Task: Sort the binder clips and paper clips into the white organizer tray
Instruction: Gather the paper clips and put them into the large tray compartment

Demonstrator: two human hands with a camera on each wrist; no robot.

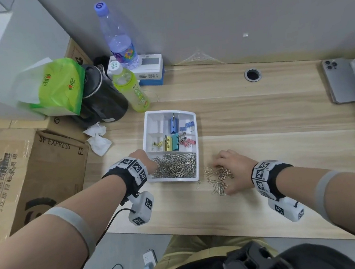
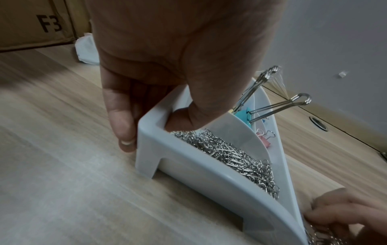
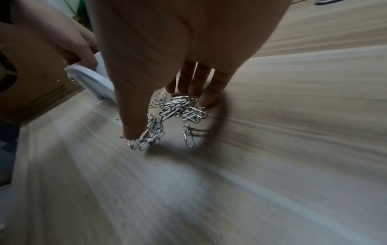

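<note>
The white organizer tray stands mid-table. Its wide front compartment is heaped with silver paper clips. The smaller compartments behind hold coloured binder clips. My left hand grips the tray's near-left corner: in the left wrist view the thumb is inside on the clips and the fingers press the outer wall. Right of the tray, my right hand is spread over a loose pile of paper clips, the thumb and fingertips touching the pile. One stray clip lies beside the tray.
A cardboard box borders the table's left side, with crumpled tissues, a black bag, a green bag and two bottles behind the tray. A phone lies far right, near a cable hole.
</note>
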